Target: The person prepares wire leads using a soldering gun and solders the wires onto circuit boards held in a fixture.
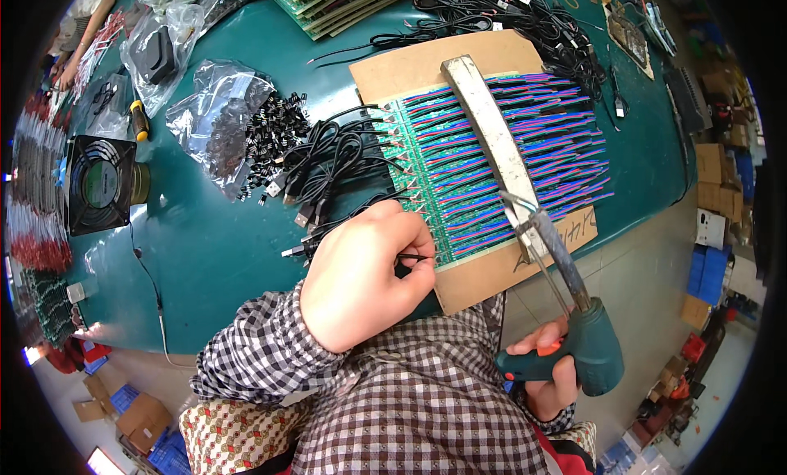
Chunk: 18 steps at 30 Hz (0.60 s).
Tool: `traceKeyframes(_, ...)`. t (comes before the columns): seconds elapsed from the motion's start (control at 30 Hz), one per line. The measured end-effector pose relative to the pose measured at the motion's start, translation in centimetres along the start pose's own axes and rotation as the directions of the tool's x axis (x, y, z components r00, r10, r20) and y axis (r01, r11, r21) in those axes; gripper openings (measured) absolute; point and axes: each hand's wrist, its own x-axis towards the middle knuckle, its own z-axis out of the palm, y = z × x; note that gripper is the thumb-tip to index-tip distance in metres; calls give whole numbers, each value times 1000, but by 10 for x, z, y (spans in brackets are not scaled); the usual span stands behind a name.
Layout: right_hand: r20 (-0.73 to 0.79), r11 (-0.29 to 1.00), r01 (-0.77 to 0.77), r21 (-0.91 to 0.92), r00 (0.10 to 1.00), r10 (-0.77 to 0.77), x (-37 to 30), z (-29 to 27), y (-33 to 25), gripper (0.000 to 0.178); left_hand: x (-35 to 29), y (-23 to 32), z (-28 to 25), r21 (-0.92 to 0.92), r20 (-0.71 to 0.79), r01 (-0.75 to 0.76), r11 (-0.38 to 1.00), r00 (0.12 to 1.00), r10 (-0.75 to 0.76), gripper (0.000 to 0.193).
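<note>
My left hand is closed in a pinch on a black cable end at the lower left edge of a green circuit board panel. My right hand grips the handle of a green soldering gun, whose long metal tip points up toward the panel's lower right. Rows of red, blue and black wires cover the panel. Across them lies a worn metal bar. Black USB cables join the panel's left side, several by their ends. Brown cardboard lies underneath.
Left of the cables lie a heap of small black parts and a clear plastic bag. A black fan stands at the far left, near a yellow-handled screwdriver. Stacked green boards and more black cables sit at the back.
</note>
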Motion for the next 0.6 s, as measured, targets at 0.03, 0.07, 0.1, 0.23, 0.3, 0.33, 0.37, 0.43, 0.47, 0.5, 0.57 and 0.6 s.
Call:
traceKeyframes(0.03, -3, 1000, -4, 1, 1000, 4, -5, 0, 0, 61, 2, -1, 0, 0, 4, 3, 1000, 1000, -3, 8)
traceKeyframes(0.07, -32, 999, -34, -39, 999, 33, -9, 0, 0, 63, 3, -2, 1, -36, 16, 6, 999, 1000, -6, 9)
traceKeyframes(0.1, -61, 995, -62, -81, 996, 57, -11, 2, -2, 66, 5, -3, 0, -73, 26, 6, 997, 1000, -4, 9)
traceKeyframes(0.23, 26, 999, -37, -6, 999, 37, -13, 2, -6, 56, 9, -1, 0, -121, 72, -12, 993, 997, 21, 10)
traceKeyframes(0.3, -23, 998, -47, -30, 999, 46, -16, 1, -3, 60, 11, 0, 0, -5, 58, -16, 1000, 998, 16, 10)
traceKeyframes(0.33, -68, 997, -55, -53, 996, 52, -19, 1, -2, 64, 12, 0, 1, -7, 60, -15, 1000, 998, 16, 10)
traceKeyframes(0.37, -70, 997, -57, -53, 996, 53, -22, -2, 0, 64, 13, 0, 2, 19, 53, -40, 999, 998, 39, 10)
traceKeyframes(0.43, -19, 996, -81, -40, 997, 80, -26, -11, 5, 54, 12, -2, 2, 47, 44, -63, 997, 997, 61, 10)
traceKeyframes(0.47, -18, 996, -81, -39, 997, 81, -26, -14, 3, 54, 12, -2, 1, 28, 48, -58, 998, 997, 56, 9)
traceKeyframes(0.5, 4, 988, -123, -96, 992, 124, -26, -16, 1, 50, 12, -2, 0, 7, 54, -53, 999, 997, 52, 9)
traceKeyframes(0.57, 23, 974, -162, -155, 986, 167, -26, -13, -2, 47, 12, -2, -1, 13, 57, -53, 999, 997, 52, 10)
traceKeyframes(0.6, -19, 975, -158, -154, 987, 157, -25, -10, -3, 46, 12, -1, -1, 22, 59, -52, 998, 997, 51, 10)
